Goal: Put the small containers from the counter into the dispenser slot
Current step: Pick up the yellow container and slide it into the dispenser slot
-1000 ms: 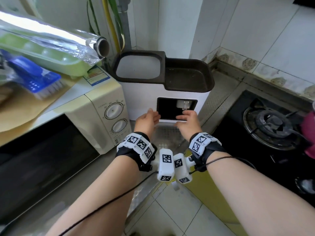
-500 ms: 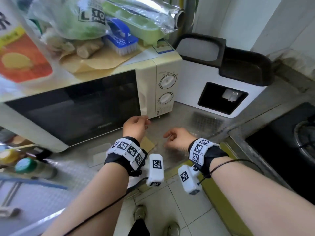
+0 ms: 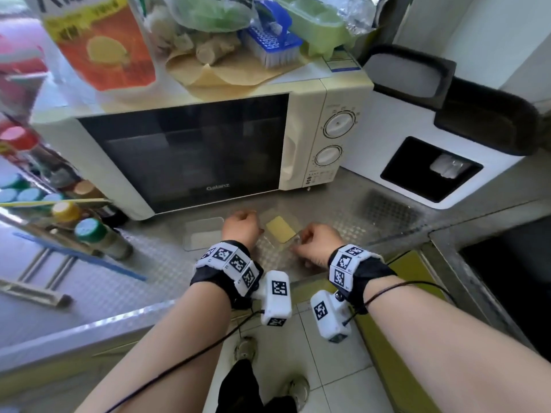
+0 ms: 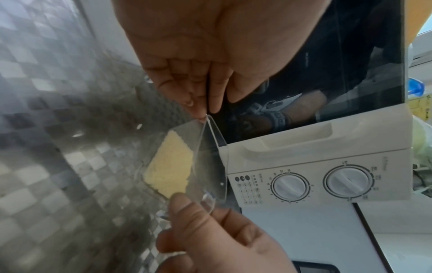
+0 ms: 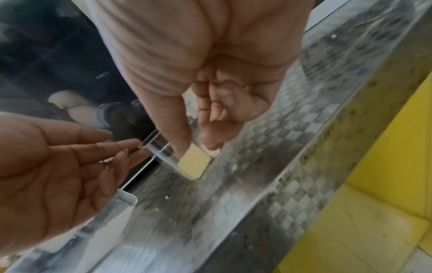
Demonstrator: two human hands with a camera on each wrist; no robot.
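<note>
Steel checker-plate surface runs before the microwave. Both hands pinch opposite corners of the clear container of yellow grains: left hand at its 10 o'clock, right hand at 4. Lift it level, then carry toward the dispenser slot at 2 o'clock, keeping grains from spilling.

Both hands have withdrawn from the dispenser slot to the counter before the microwave; the left hand now pinches the far corner of a clear container of yellow powder; the right hand pinches its near corner; earlier both held nothing.
</note>
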